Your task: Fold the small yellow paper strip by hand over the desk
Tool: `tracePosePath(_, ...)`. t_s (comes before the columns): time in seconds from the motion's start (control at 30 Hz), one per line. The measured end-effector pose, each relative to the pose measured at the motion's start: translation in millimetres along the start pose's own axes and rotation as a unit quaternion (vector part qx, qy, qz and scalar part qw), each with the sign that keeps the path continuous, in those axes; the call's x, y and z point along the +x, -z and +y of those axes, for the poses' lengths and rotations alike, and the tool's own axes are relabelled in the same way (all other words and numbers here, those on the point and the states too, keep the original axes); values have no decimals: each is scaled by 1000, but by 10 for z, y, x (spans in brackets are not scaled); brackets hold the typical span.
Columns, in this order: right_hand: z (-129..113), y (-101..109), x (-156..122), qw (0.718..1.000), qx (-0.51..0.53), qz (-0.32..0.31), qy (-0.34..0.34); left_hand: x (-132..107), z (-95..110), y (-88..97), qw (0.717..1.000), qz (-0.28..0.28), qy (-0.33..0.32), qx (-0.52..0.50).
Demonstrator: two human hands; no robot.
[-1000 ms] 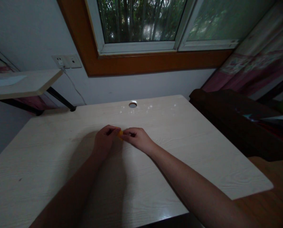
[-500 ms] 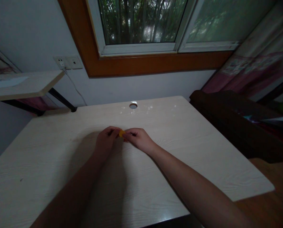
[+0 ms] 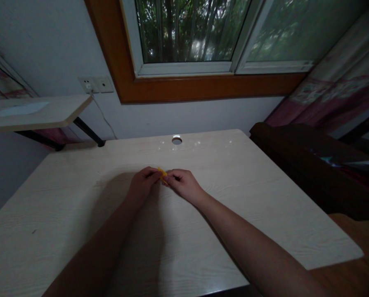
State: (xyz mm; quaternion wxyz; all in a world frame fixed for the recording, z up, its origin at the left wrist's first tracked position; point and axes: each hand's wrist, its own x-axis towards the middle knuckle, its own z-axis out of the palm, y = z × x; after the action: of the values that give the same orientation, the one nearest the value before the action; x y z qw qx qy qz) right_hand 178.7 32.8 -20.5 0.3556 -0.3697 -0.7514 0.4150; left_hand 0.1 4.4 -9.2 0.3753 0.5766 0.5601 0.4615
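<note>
- Small yellow piece (image 3: 162,173) sits between the two hands, above the middle of the desk (image 3: 252,189); exact shape hidden by the fingers.
- Left hand (image 3: 143,182): fingers narrow, pinching its left side.
- Right hand (image 3: 185,184): fingers likewise closed on its right side.
- Fingertip pinch likely suits so small an object; gripping both ends probably steadies it.
- Whether either hand rests on the desk: cannot tell.

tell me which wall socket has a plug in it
The left wall socket, farther from the wooden window frame: a white plug sits in it, trailing a cord; the right socket has none.
</note>
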Motion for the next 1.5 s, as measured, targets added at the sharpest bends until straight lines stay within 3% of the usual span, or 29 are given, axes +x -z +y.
tracePosePath(0.17,-31,-7,-15,999,-24,34,15,5,9,-16,993,13,-62,98)
tracePosePath(0.4,-23,11,-2,999,-3,54,-2,-5,5,-67,980,3,-120,158)
tracePosePath(0.73,40,18,16,979,173,69,-83,13,18,-48,993,-38,-63,96)
tracePosePath(1.0,-20,18,2,986,138,74,-57,-20,21,-7,993,-83,-62,54)
tracePosePath(1.1,-32,51,12,993,89,78,-9,-28,30,-23,989,-108,-71,76)
tracePosePath(1.27,18,73,25,993,74,87,3,-28,38,-68,983,-105,-93,118)
tracePosePath(1.5,25,56,27,991,84,107,-1,-13,31,-69,986,-104,-66,109)
